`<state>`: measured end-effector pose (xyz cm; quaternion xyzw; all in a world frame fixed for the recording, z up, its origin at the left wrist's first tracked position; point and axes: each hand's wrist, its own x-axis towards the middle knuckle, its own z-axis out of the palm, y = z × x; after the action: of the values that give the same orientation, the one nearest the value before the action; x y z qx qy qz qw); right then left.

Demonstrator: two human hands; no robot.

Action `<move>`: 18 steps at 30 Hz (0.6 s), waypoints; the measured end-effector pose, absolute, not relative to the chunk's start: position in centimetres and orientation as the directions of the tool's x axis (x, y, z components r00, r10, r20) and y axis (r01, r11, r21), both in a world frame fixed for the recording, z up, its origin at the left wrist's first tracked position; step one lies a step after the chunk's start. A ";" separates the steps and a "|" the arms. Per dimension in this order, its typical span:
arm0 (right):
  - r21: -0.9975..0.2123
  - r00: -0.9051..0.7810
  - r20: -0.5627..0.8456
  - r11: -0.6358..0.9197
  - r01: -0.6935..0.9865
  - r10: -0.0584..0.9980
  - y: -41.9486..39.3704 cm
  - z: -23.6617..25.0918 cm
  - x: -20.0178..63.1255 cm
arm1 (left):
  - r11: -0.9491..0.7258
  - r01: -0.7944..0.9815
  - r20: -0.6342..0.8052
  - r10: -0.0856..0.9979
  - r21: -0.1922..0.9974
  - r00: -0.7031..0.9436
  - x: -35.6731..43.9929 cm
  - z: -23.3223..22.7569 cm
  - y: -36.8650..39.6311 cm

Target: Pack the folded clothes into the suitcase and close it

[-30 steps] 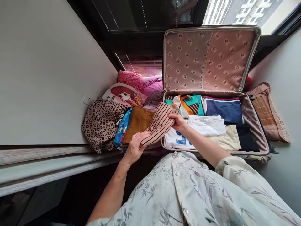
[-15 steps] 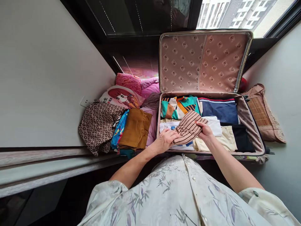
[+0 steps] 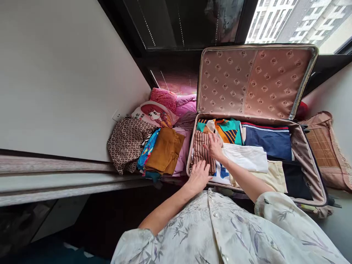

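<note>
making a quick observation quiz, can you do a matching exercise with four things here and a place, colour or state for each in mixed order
Things
1. striped cloth
2. mustard-brown cloth
3. cloth with a red-and-white edge
4. suitcase lid

Descriptions
A. outside the suitcase, to its left
B. raised open
C. touched by the left hand and the right hand
D. mostly navy blue

Right pairs: 1-C, 2-A, 3-D, 4-B
</note>
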<state>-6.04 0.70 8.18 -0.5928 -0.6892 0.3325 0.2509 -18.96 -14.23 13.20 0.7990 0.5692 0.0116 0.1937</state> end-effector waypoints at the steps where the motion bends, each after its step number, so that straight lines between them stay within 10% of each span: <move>1: -0.672 -0.239 -0.008 0.172 0.720 0.971 -0.9 7.8 -5.9 | -0.245 0.918 -0.203 0.927 0.311 0.316 -19.2 13.0 -13.8; 12: -0.266 -0.676 -0.039 0.645 0.716 0.735 -9.0 1.9 -5.4 | -0.072 0.936 -0.105 0.988 0.344 0.115 -25.5 12.5 -4.8; 18: -0.285 -0.662 -0.026 0.629 0.723 0.749 -7.9 3.5 -4.6 | 0.489 0.819 -0.146 0.872 0.301 -0.467 -37.1 10.5 -9.4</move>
<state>-4.59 -7.90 3.47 -0.4081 -0.9014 0.1367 0.0476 -37.13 -9.39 10.45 0.4967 0.8512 0.0944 0.1409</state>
